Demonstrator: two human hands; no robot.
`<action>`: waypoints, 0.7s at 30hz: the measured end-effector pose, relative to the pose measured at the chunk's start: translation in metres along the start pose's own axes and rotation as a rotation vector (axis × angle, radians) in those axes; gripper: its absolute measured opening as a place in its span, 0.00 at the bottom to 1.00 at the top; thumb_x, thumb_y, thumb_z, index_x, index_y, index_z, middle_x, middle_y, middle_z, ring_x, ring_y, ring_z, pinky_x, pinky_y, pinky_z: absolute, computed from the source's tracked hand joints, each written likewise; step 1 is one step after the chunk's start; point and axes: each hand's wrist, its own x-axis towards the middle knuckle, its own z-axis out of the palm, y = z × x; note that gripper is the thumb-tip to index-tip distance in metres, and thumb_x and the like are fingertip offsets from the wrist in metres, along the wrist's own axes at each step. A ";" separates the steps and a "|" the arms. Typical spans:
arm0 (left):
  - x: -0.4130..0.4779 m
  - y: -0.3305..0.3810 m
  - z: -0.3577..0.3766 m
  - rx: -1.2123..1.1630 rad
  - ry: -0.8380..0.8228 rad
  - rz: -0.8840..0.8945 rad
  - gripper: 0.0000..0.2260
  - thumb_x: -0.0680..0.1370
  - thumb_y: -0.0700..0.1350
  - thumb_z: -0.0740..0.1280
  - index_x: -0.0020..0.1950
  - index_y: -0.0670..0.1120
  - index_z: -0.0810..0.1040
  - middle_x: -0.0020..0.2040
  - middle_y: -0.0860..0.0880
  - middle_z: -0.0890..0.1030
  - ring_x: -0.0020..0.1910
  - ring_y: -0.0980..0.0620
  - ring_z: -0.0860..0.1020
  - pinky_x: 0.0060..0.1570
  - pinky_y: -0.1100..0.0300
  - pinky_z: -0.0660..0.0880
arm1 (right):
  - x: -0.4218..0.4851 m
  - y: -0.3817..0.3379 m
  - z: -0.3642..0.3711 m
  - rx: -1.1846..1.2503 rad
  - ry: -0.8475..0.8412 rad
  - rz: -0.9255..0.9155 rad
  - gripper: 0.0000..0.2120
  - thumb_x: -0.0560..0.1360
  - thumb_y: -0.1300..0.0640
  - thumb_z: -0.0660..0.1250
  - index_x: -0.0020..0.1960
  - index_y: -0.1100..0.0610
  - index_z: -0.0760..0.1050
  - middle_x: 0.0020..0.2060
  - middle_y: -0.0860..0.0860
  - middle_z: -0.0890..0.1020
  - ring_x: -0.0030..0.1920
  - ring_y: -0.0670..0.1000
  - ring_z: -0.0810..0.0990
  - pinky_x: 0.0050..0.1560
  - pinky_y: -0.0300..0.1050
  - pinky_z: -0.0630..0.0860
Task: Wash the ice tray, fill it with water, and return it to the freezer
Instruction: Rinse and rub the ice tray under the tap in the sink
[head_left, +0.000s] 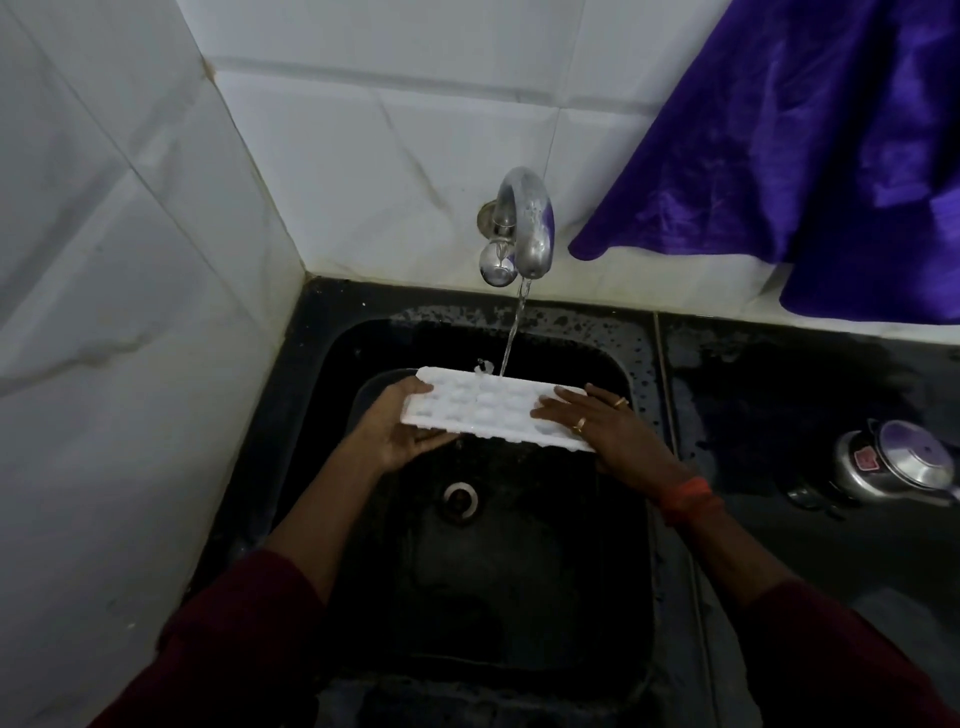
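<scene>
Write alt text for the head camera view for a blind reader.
The left hand and right hand hold a white ice tray by its ends under water running from a wall tap, above a black sink.

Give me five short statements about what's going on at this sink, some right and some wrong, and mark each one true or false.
1. Water runs from the tap onto the ice tray. True.
2. Only one hand holds the tray. False: the left hand holds one end and the right hand the other.
3. The tray lies on the floor of the sink. False: it is held up above the drain.
4. A purple cloth hangs to the right of the tap. True.
5. The pressure cooker sits inside the sink. False: it stands on the counter to the right.
</scene>
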 end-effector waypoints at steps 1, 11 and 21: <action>0.001 -0.001 0.001 0.012 0.020 0.008 0.13 0.78 0.47 0.68 0.59 0.42 0.80 0.56 0.42 0.84 0.56 0.42 0.82 0.50 0.46 0.81 | 0.001 0.002 0.000 -0.020 -0.050 -0.015 0.33 0.78 0.53 0.68 0.78 0.43 0.56 0.77 0.46 0.63 0.78 0.47 0.57 0.77 0.54 0.56; 0.008 -0.029 0.013 -0.128 0.092 0.089 0.22 0.79 0.59 0.65 0.58 0.41 0.81 0.56 0.38 0.83 0.55 0.38 0.82 0.58 0.42 0.77 | 0.042 -0.073 0.015 0.006 -0.077 0.214 0.33 0.81 0.35 0.42 0.81 0.49 0.42 0.80 0.50 0.43 0.80 0.51 0.39 0.79 0.58 0.41; -0.003 -0.041 0.023 -0.256 0.131 0.097 0.21 0.79 0.61 0.64 0.58 0.45 0.82 0.56 0.42 0.84 0.55 0.43 0.83 0.59 0.47 0.77 | 0.104 -0.119 0.047 -0.024 0.016 0.231 0.27 0.82 0.43 0.46 0.80 0.47 0.52 0.80 0.48 0.54 0.80 0.52 0.51 0.77 0.60 0.50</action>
